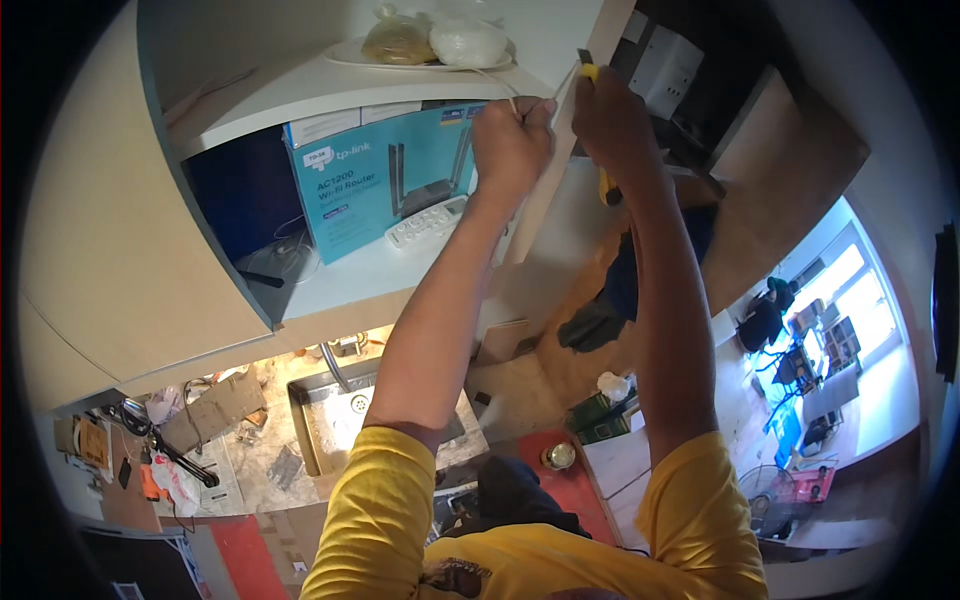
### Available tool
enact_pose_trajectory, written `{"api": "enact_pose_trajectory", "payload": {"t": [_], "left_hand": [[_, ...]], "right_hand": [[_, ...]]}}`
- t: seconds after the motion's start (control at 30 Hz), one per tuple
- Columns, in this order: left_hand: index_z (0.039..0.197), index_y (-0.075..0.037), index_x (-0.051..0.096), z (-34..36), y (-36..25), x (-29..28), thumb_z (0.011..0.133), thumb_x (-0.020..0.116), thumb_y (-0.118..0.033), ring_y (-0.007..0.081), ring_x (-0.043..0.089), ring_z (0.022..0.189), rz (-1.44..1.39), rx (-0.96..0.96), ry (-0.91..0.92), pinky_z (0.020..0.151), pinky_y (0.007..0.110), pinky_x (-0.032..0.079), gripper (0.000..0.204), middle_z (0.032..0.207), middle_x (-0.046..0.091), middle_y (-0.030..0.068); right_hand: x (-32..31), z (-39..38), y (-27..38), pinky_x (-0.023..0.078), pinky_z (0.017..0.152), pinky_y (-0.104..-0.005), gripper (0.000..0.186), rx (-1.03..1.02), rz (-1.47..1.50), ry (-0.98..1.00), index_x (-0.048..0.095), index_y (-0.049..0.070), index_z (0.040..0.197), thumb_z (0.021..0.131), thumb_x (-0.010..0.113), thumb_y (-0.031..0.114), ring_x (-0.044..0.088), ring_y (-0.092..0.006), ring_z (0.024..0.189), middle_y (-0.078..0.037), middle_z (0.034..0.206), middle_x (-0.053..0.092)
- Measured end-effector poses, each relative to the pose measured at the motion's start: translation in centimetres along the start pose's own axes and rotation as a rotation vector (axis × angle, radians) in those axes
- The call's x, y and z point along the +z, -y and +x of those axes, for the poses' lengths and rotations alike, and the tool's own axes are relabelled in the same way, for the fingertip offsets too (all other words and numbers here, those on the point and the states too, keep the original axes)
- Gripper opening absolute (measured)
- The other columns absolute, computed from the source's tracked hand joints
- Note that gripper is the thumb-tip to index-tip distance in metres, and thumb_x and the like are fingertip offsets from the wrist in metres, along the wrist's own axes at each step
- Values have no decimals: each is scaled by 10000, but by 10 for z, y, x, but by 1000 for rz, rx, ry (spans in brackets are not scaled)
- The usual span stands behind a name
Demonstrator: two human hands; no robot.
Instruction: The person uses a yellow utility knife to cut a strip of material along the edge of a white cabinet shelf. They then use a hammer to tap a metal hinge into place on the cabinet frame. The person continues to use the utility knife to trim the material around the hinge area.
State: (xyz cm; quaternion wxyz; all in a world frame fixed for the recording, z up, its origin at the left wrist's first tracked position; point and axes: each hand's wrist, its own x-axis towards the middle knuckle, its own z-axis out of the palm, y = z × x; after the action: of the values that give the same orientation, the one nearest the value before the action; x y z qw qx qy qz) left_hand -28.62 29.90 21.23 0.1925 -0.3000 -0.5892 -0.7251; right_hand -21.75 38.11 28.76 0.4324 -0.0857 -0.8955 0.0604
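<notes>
My right hand [612, 115] is raised at the top, closed around a yellow-and-black utility knife [590, 70]. Its dark blade end points up beside the edge of an upright pale wood panel [545, 205]. Just left of that panel, my left hand [512, 145] is closed, with a thin whitish cord [498, 86] running into its fingers from the shelf above. Behind my left wrist stands a turquoise router box [350, 200] on the lower shelf. A white remote control [428, 222] lies in front of the box.
Tied bags [468, 42] rest on a plate on the upper shelf. A cabinet door [90, 200] stands at the left. Below are a steel sink [310, 440] and a cluttered counter with an orange-handled tool [150, 482]. A white socket box [668, 72] is beyond my right hand.
</notes>
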Motion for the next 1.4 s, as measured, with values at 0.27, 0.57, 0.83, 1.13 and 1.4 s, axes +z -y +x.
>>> {"api": "enact_pose_trajectory", "payload": {"t": [0.27, 0.57, 0.83, 1.13, 1.4], "left_hand": [[885, 50, 733, -7, -2, -2, 915, 691, -158, 93, 562, 490, -90, -114, 66, 466, 277, 502, 214, 587, 590, 38], [886, 67, 722, -15, 10, -7, 924, 690, -149, 89, 538, 492, -221, -169, 86, 463, 262, 500, 221, 602, 591, 31], [871, 69, 717, -14, 23, -13, 925, 700, -172, 88, 537, 489, -243, -190, 112, 454, 260, 496, 248, 595, 581, 30], [860, 58, 720, -19, 33, -16, 929, 692, -172, 86, 534, 479, -303, -213, 146, 460, 260, 495, 241, 575, 572, 29], [897, 60, 727, -24, 29, -17, 928, 695, -174, 78, 512, 478, -264, -223, 126, 460, 260, 492, 238, 578, 572, 23]], "right_hand": [[3, -15, -2, 528, 761, -530, 271, 5, 12, -22, 513, -47, 997, 966, 505, 223, 651, -497, 838, -310, 863, 656], [9, -17, -6, 510, 791, -550, 267, 28, 14, -12, 516, -32, 998, 980, 479, 232, 647, -497, 860, -307, 873, 665], [4, -12, 6, 501, 808, -553, 269, 81, 54, 3, 520, -41, 994, 978, 481, 225, 636, -509, 884, -324, 887, 657], [2, -15, 6, 509, 803, -545, 261, 76, 61, 48, 525, -36, 1014, 959, 506, 219, 638, -507, 892, -331, 890, 653], [16, -23, -8, 515, 781, -543, 255, 1, -30, -20, 527, -23, 1008, 972, 495, 227, 646, -492, 865, -323, 866, 652]]}}
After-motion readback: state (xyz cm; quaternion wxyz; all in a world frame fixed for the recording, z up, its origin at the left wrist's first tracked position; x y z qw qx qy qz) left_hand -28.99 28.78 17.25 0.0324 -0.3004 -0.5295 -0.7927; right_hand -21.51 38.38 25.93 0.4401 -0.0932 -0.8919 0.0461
